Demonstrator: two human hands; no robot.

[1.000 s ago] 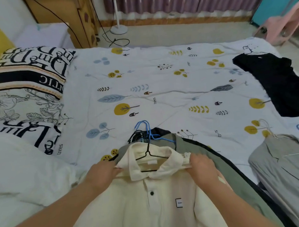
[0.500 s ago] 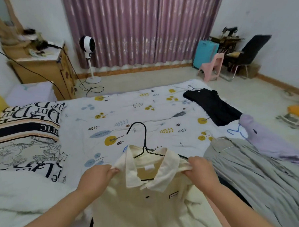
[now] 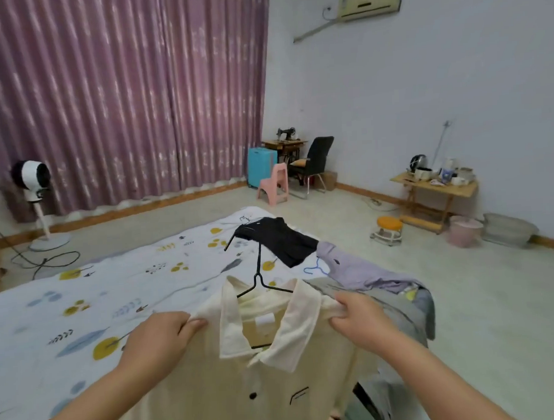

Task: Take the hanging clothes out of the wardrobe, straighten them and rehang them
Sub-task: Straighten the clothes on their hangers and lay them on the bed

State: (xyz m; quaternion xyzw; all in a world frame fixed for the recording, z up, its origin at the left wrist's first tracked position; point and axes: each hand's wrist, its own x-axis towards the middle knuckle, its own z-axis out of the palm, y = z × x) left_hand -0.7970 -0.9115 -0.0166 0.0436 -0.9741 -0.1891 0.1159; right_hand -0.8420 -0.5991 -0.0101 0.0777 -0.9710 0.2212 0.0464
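Purple curtains (image 3: pixel 121 99) back a bed (image 3: pixel 83 301) with leaf-print sheet, bearing black (image 3: pixel 280 238), lilac (image 3: pixel 361 269) and grey (image 3: pixel 413 311) garments. Left hand (image 3: pixel 157 339) and right hand (image 3: pixel 359 317) grip the cream shirt (image 3: pixel 232 386) by its shoulders, on a black hanger (image 3: pixel 259 271).

Cream polo shirt (image 3: pixel 220 387), black hanger (image 3: pixel 259 274); white bedsheet (image 3: pixel 82 297) with yellow, blue leaf prints; black top (image 3: pixel 280 238); lilac shirt (image 3: pixel 357 269); purple curtains (image 3: pixel 121 99).
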